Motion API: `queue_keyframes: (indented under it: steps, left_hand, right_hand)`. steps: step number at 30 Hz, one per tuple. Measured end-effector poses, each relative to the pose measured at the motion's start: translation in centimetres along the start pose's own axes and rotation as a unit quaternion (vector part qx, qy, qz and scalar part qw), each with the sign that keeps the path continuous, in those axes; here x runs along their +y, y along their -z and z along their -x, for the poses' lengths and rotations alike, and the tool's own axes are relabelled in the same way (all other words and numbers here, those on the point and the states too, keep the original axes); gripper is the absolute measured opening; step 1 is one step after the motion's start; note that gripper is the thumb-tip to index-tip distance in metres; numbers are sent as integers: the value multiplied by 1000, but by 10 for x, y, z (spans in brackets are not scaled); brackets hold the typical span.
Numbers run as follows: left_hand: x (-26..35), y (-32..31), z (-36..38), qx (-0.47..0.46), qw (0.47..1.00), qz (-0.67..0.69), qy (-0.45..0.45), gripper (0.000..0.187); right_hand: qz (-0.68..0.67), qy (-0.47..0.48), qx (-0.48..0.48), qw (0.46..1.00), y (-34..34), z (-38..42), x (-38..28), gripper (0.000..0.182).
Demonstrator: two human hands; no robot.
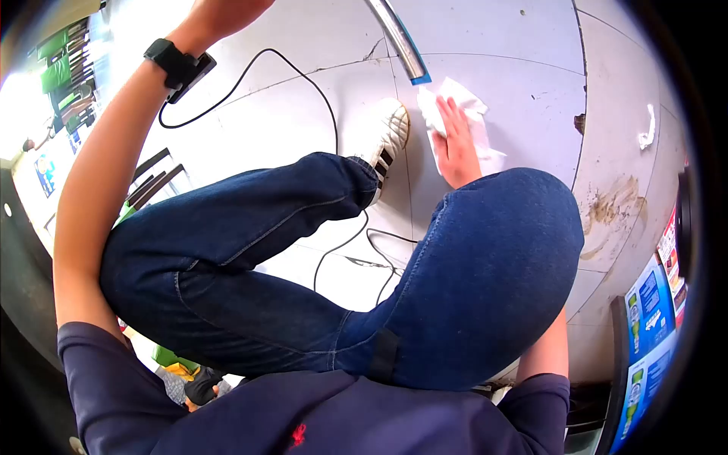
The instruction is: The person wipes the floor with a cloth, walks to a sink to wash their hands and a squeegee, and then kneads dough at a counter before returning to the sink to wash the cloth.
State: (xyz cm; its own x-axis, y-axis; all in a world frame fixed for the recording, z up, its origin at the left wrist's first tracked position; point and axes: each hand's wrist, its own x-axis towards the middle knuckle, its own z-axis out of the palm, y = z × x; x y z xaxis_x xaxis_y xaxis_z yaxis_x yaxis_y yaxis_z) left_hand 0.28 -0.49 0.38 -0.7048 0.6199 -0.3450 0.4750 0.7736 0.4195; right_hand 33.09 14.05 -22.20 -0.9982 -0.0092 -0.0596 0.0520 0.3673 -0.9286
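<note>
My right hand (456,152) lies palm down with its fingers stretched flat on a crumpled white tissue or thin cloth (472,98) on the tiled floor (523,83). Just beyond the fingertips, near the tissue, is the end of a shiny metal strip (400,39) with blue edging, which runs out of the top of the view. At the upper left, the top edge cuts off my left hand (227,14), so its fingers are hidden. A black watch-like band (171,64) is around that wrist, with a dark device beside it.
A black cable (322,95) loops over the floor. My white shoe (388,133) stands left of the tissue. Right of it are a brown stain (614,203), a white scrap (647,129) and blue printed boxes or panels (648,303). Green items (57,73) show at far left.
</note>
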Motion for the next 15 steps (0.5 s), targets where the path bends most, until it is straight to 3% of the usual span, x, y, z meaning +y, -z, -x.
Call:
queue_keyframes:
  steps: [1,3,5,7,9,13,15]
  left_hand:
    - [-2,-30,-15,33,998,53,-31,24]
    - [-1,-11,2,-11,1000,-2,-7,23]
    - [-4,-8,8,-11,1000,-12,-3,22]
    - [-10,-8,13,-6,1000,-15,-7,22]
    - [-16,-10,17,-12,1000,-2,11,22]
    - [-18,-10,21,7,999,-6,32,22]
    - [-20,-15,24,15,998,12,52,21]
  right_hand:
    - [70,-3,-3,998,34,-12,15,58]
    - [-144,-5,-74,987,-4,-34,-17,56]
    - [6,103,-112,988,-29,-40,-31,55]
    - [26,120,-111,986,-28,-36,-26,55]
    - [116,196,-209,951,-17,-27,-22,60]
    - [91,236,-213,944,-28,-5,-17,62]
    - [170,285,-250,910,-22,-35,-8,45]
